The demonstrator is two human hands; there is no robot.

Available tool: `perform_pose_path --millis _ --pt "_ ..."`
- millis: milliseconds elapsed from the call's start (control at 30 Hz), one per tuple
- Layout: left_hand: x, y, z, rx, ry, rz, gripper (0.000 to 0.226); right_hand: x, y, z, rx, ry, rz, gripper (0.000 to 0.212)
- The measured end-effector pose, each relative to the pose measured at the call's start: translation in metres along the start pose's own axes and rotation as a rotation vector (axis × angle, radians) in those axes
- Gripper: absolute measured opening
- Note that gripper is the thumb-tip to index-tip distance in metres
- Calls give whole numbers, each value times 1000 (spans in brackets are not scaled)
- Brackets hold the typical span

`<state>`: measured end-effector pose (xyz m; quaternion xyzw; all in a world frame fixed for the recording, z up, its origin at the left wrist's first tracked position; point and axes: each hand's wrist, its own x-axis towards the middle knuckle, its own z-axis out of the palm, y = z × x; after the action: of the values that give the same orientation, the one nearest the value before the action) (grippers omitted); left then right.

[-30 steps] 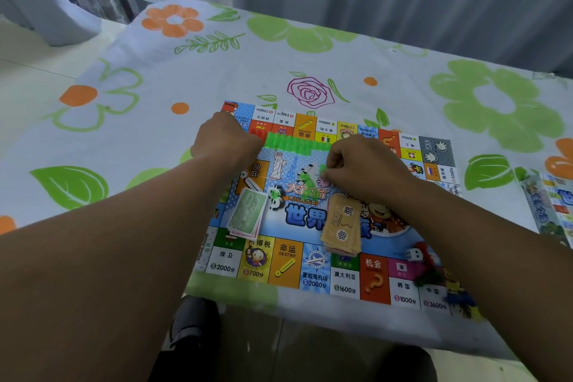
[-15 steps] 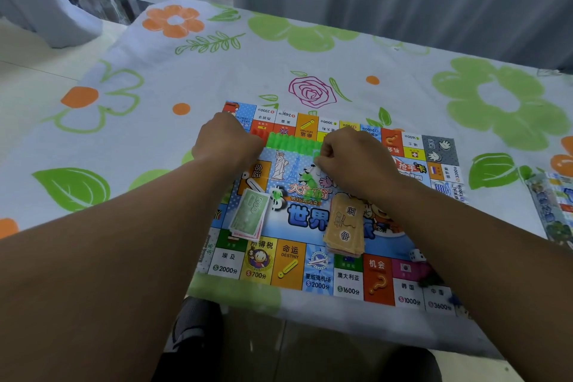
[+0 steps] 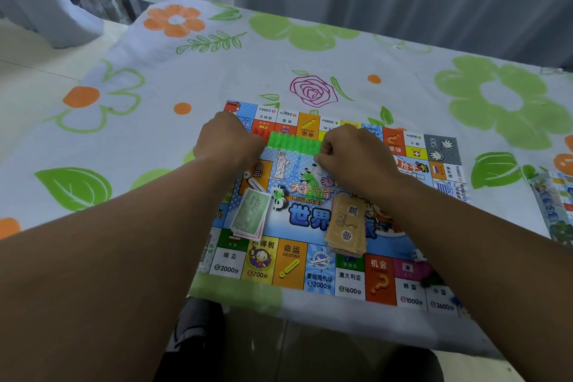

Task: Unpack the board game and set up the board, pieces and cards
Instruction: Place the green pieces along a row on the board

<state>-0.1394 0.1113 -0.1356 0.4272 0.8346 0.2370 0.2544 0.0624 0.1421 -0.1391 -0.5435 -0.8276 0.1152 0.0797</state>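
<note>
The colourful game board (image 3: 297,270) lies flat on the flowered tablecloth. A row of bright green plastic pieces (image 3: 293,143) stretches between my two hands over the board's far half. My left hand (image 3: 228,139) grips its left end with curled fingers, and my right hand (image 3: 350,155) pinches its right end. A stack of green 500 notes (image 3: 251,214) lies on the board's left side. A tan stack of cards or notes (image 3: 345,222) lies near its middle. A white die (image 3: 418,255) sits by my right forearm.
The tablecloth (image 3: 186,77) has orange and green flowers. The game's packaging (image 3: 555,208) lies at the right edge. The table's near edge runs just below the board, with my knees under it. A grey curtain hangs behind the table.
My right hand slid left along the green row and a little away from me. My left hand stayed where it was, and the view shifted slightly.
</note>
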Motion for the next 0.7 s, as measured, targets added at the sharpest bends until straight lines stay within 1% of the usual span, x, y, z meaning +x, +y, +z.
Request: perform_pose_path --millis 133,233,333,433,500,600,700 --pt "0 0 0 -6 -4 -2 17 0 0 0 -3 -1 2 21" --pt "0 0 1 -7 0 2 15 -1 -2 -4 -5 -15 14 21" --pt "1 -1 1 -10 0 -2 15 -1 -4 -18 52 -40 28 14" --pt "1 0 0 -10 -14 -11 19 -5 -12 -32 140 -198 -18 14" --pt "1 0 1 -8 -14 -9 19 -9 -18 -33 108 -279 -42 19" --pt "0 1 1 -9 -9 -7 15 -13 -23 -24 48 -262 -62 21" --pt "0 0 0 -14 -8 -8 13 -15 -26 -17 26 -229 -83 11"
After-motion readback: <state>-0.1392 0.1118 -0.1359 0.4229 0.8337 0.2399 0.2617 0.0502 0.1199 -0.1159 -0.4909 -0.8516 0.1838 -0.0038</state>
